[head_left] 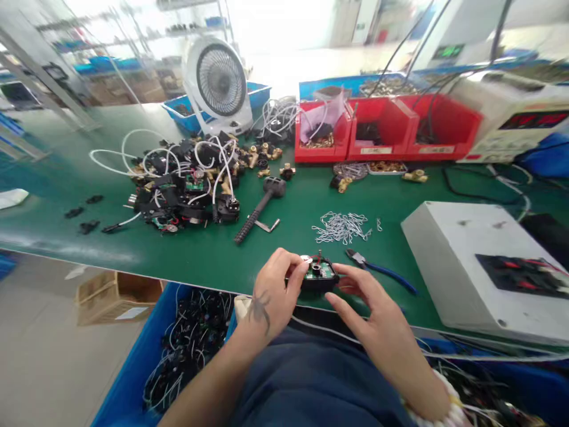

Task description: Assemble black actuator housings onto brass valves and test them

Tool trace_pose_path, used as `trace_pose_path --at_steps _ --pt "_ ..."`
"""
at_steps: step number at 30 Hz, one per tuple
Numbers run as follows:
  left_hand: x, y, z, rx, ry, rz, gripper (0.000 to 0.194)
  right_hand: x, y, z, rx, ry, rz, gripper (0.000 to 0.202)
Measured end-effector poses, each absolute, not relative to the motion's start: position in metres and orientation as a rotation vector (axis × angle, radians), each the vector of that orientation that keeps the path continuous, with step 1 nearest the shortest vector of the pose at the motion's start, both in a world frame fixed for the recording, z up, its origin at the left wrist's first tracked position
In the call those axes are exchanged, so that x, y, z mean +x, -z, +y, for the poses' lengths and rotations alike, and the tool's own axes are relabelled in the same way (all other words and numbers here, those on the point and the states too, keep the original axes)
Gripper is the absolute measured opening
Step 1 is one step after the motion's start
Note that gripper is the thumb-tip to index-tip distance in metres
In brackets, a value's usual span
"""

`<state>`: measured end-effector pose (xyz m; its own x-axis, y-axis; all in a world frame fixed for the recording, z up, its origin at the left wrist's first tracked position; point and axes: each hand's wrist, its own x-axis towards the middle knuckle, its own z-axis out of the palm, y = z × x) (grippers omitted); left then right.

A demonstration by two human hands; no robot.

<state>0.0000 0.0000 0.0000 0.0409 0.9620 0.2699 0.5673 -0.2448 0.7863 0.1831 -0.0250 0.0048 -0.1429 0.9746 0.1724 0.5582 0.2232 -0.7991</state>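
- Your left hand (278, 287) seems to pinch the silver disc (307, 259) at the black case's (318, 284) left end.
- Your right hand (377, 311) touches the right end; I can't tell if its fingers grip.
- The case sits open at the tabletop's (213, 255) near edge, green board (328, 271) showing.
- You seem to be working on the inside bits.
- The next move needs a soft, steady touch.

Background shelves (133, 35) blurred.
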Motion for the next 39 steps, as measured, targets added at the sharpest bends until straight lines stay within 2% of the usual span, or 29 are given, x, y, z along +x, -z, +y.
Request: trace_pose_path --at_steps 4,7,11,15,19,22,29,37,39 --pt "-0.013 0.004 0.017 1.89 -1.056 1.548 0.016 0.185 0.006 -0.027 -1.418 -0.799 -1.79 0.035" --pt "-0.027 -0.009 0.042 2.075 -1.055 1.704 0.015 0.185 0.012 -0.029 -1.44 -0.826 -1.761 0.041" --pt "-0.044 -0.032 0.094 2.339 -0.714 1.947 0.022 0.185 0.021 -0.031 -1.455 -0.821 -1.739 0.047" --pt "-0.062 -0.036 0.134 2.408 -0.36 2.017 0.019 0.188 0.029 -0.033 -1.41 -0.795 -1.725 0.04" --pt "-0.089 -0.029 0.141 2.349 -0.014 2.17 0.011 0.191 0.031 -0.034 -1.354 -0.818 -1.713 0.032" --pt "-0.109 -0.029 0.138 2.3 0.102 2.265 0.009 0.193 0.031 -0.035 -1.321 -0.83 -1.699 0.029" --pt "-0.121 -0.03 0.162 2.206 -0.022 2.52 0.037 0.193 0.032 -0.035 -1.267 -0.795 -1.714 0.021" --pt "-0.11 -0.022 0.168 2.162 -0.096 2.504 0.037 0.191 0.029 -0.039 -1.256 -0.805 -1.709 0.017" --pt "-0.106 -0.023 0.16 2.2 -0.149 2.451 0.032 0.19 0.028 -0.04 -1.261 -0.814 -1.689 0.016"
